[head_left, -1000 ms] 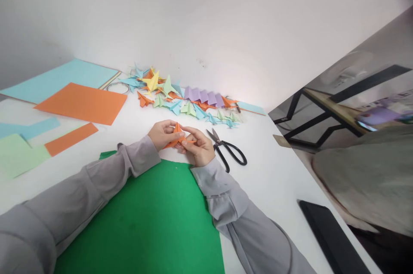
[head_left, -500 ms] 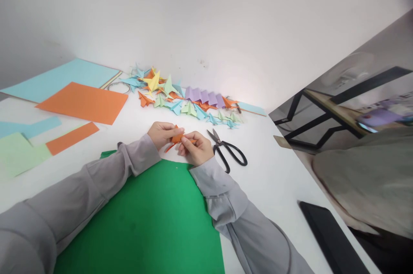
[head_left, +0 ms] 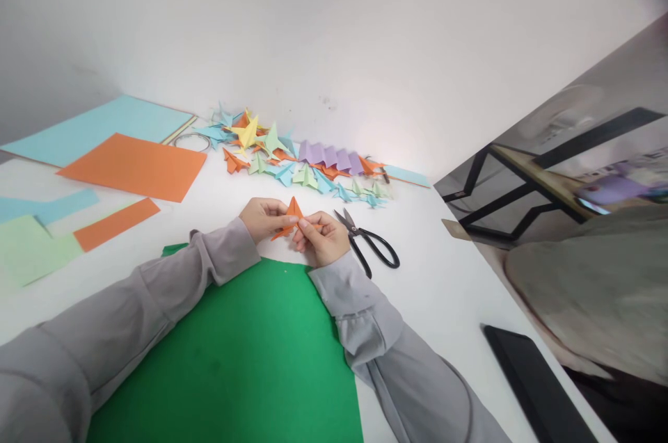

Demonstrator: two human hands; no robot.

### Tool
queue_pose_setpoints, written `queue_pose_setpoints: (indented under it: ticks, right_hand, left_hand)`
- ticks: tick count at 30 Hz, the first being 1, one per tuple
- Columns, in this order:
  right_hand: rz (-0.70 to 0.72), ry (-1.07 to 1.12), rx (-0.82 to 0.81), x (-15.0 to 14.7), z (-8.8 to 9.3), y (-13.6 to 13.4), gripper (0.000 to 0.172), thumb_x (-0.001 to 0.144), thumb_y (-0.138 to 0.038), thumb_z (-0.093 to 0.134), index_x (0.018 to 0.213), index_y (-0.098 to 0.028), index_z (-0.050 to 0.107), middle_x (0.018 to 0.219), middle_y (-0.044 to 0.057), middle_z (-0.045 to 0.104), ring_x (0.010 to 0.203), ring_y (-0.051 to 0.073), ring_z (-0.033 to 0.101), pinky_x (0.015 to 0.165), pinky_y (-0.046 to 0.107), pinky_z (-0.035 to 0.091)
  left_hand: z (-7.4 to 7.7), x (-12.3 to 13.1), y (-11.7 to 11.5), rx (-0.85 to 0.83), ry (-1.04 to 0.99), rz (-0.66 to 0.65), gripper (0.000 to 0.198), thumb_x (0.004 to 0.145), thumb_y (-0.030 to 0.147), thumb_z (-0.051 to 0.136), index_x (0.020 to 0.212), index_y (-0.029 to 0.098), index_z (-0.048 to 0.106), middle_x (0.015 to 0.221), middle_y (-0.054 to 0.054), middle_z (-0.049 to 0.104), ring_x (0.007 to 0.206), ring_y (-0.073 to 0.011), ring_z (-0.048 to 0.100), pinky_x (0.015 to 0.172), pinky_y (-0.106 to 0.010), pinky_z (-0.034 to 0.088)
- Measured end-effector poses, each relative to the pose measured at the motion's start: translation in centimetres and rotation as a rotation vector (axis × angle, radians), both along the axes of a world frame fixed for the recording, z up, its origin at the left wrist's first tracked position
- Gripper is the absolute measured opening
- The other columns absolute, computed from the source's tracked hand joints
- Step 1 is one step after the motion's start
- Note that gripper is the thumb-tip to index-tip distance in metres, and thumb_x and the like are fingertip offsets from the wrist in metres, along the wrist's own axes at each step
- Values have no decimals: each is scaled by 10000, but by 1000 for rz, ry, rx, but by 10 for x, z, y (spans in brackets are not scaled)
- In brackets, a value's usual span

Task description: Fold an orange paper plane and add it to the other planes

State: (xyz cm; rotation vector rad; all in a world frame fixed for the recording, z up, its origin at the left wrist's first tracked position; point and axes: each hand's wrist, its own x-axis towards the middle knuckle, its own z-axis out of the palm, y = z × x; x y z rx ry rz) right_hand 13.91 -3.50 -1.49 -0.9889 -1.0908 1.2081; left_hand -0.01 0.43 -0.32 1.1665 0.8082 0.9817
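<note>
Item one, orange folded paper (head_left: 294,208): small, pointed at the top, with a narrow flap slanting down toward the left; from my distant post I log it held above the white table (head_left: 433,297), just past the far edge of the green sheet (head_left: 234,352). Item two, left hand (head_left: 264,218): fingers bent, thumb and forefinger pinching the paper's left side. Item three, right hand (head_left: 324,240): curled, thumb pressed to the paper near its middle; what its lower fingers do behind the fold I cannot tell. Step in hand, as I judge it: shaping or creasing this piece between the fingertips. The next move, in my estimate, calls for a steady left pinch while the right thumb works the fold, lightly, since so small a piece could bend out of line. Item four, scissors (head_left: 359,229): blades slightly parted, lying just beside the right hand, unheld. Item five, a row of folded paper pieces (head_left: 307,176) in several colours, along the back, with purple pleated paper (head_left: 330,156) among them. Item six, at left: orange sheet (head_left: 136,166), blue sheet (head_left: 104,129), orange strip (head_left: 115,224), all flat.
</note>
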Motion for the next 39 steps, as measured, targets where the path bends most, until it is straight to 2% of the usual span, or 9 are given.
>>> queue_pose_setpoints:
  ticks: [5,8,12,17,20,24,28,35,39]
  right_hand:
    - [58,50,-47,0,0,1,301,603,-410,741,625,-164,569,465,-18,633,321,94,522,331,195,412]
    - [22,71,-48,2,-1,4,298,620,-414,729,622,-171,557,472,-19,630,332,98,523,340,204,417]
    - [-60,100,-20,4,-3,5,299,628,-422,718,623,-184,536,489,-24,622,374,105,530,391,229,441]
    - [-221,-227,97,4,-4,2,231,697,-382,654,613,-181,580,567,-11,605,524,114,553,494,245,458]
    - [-285,-276,166,3,-6,1,187,696,-349,649,701,-188,555,621,-14,590,554,117,540,500,242,436]
    - [-214,-304,260,1,-10,2,130,746,-326,590,766,-205,547,666,-8,555,578,121,512,468,231,399]
    - [-158,-370,298,1,-13,2,146,793,-322,529,836,-227,631,771,29,592,642,142,529,499,255,415]
    - [-96,-217,163,3,-11,4,195,713,-343,653,856,-214,680,706,17,635,500,109,514,469,269,442]
    - [-127,-125,82,3,-10,7,215,624,-325,732,782,-185,689,560,-3,630,445,109,528,459,273,469]
  left_hand:
    - [0,0,-1,44,43,50,332,475,368,805,556,108,615,431,8,573,383,-62,470,387,-189,348]
    - [2,1,-2,-18,-7,-12,343,490,382,798,610,106,634,481,-10,611,426,-88,533,448,-217,432]
    - [1,0,-1,-79,-36,-96,362,479,304,816,732,93,665,596,-43,671,529,-119,610,558,-258,504]
    - [1,0,-1,-78,-51,7,356,431,184,830,717,85,643,571,-34,664,455,-100,570,462,-228,464]
    - [4,1,-2,-117,-72,17,340,436,143,820,713,83,631,541,-31,651,434,-103,563,441,-228,453]
    - [11,1,-3,-214,-118,8,255,502,111,774,703,77,620,517,-38,635,441,-120,579,454,-245,462]
    - [10,0,-2,-204,-143,4,265,471,61,755,699,79,620,503,-35,633,444,-125,578,463,-248,456]
    - [4,-2,-3,-49,-45,42,386,439,96,778,790,89,618,504,6,621,408,-104,542,377,-208,391]
    - [7,0,-6,20,33,83,398,433,74,768,800,90,615,540,-7,646,487,-126,598,469,-235,470]
